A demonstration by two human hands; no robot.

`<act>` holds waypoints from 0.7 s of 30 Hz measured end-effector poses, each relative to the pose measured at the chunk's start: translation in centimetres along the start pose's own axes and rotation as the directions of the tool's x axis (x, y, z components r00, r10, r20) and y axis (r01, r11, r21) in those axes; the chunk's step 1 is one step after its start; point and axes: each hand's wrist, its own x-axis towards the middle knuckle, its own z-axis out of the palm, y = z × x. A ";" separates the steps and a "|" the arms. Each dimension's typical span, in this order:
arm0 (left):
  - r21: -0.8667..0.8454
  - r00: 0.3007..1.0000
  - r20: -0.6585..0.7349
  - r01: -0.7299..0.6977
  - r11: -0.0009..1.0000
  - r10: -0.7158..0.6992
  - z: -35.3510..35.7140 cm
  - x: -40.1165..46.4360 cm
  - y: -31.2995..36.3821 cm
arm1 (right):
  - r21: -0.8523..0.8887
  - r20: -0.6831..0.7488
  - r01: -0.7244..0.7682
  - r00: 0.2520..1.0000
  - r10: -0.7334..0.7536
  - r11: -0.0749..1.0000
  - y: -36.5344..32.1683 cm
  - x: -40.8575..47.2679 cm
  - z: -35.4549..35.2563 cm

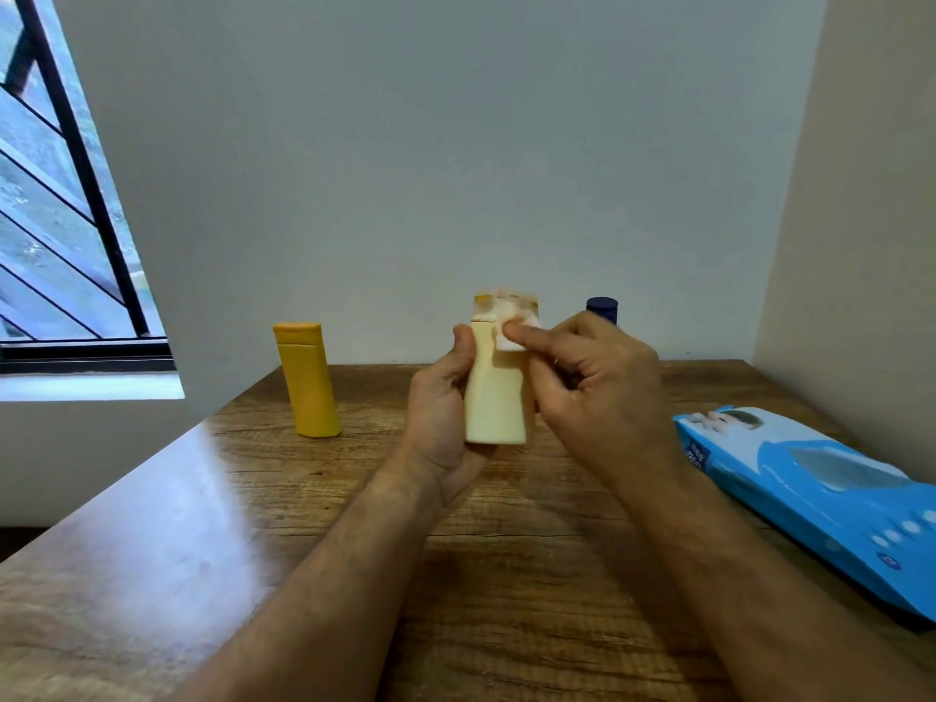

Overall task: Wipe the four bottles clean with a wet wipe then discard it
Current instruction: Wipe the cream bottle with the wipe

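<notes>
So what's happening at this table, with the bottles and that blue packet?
A person is cleaning bottles. The left hand holds a pale cream bottle upright above the wooden table, while the right hand presses a small white wet wipe against its upper part. A yellow bottle stands at the left, and a dark blue cap peeks out behind the right hand. The blue wipes pack lies on the right.

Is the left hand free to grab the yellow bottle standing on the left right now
Probably not yet. The left hand grips the cream bottle while the right hand wipes it. The yellow bottle stands unobstructed on the table, so the path looks open once the hand is emptied.
</notes>
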 end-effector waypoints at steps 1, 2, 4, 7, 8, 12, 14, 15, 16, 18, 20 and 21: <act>-0.028 1.000 -0.010 -0.013 1.000 0.013 -0.2 0.1 0.1 | 0.023 0.064 0.018 0.998 -0.019 1.000 -0.1 -0.1 0.0; -0.058 1.000 -0.014 -0.027 0.998 0.026 -0.3 0.2 0.2 | 0.057 0.152 0.030 0.988 -0.039 0.998 -0.2 -0.2 0.1; -0.116 0.998 -0.031 -0.049 0.992 0.045 -0.6 0.5 0.5 | 0.112 0.340 0.036 0.937 -0.072 0.993 -0.5 -0.5 0.2; -0.124 0.998 -0.048 -0.051 0.991 0.045 -1.1 0.8 0.6 | 0.118 0.416 0.043 0.905 -0.089 0.992 -0.3 -0.4 0.3; -0.094 0.999 -0.039 -0.041 0.995 0.038 -1.1 0.7 0.5 | 0.105 0.375 0.039 0.924 -0.076 0.994 -0.2 -0.4 0.3; 0.053 0.999 -0.036 -0.014 0.998 0.016 -0.4 0.2 0.1 | 0.055 0.047 -0.031 0.998 0.029 0.998 0.0 0.0 0.2; 0.091 1.000 -0.020 -0.018 0.996 0.020 0.0 0.0 -0.1 | 0.064 -0.054 -0.067 0.996 0.070 0.996 0.2 0.2 -0.1; 0.106 0.999 -0.013 -0.031 0.994 0.032 0.0 -0.1 -0.1 | 0.069 -0.068 -0.072 0.995 0.077 0.995 0.2 0.3 -0.1; 0.121 0.999 -0.010 -0.045 0.992 0.047 0.1 -0.1 -0.1 | 0.072 -0.064 -0.066 0.995 0.070 0.995 0.3 0.3 -0.2; 0.142 0.997 -0.010 -0.072 0.987 0.074 0.1 -0.1 -0.1 | 0.076 -0.017 -0.026 0.999 0.028 0.997 0.1 0.1 0.0; 0.149 0.995 -0.007 -0.094 0.984 0.096 0.1 0.0 -0.1 | 0.070 0.032 0.034 0.999 -0.037 0.997 -0.1 -0.2 0.3; 0.157 0.995 -0.005 -0.100 0.982 0.103 0.0 0.1 -0.2 | 0.058 0.042 0.060 0.997 -0.063 0.996 -0.2 -0.3 0.5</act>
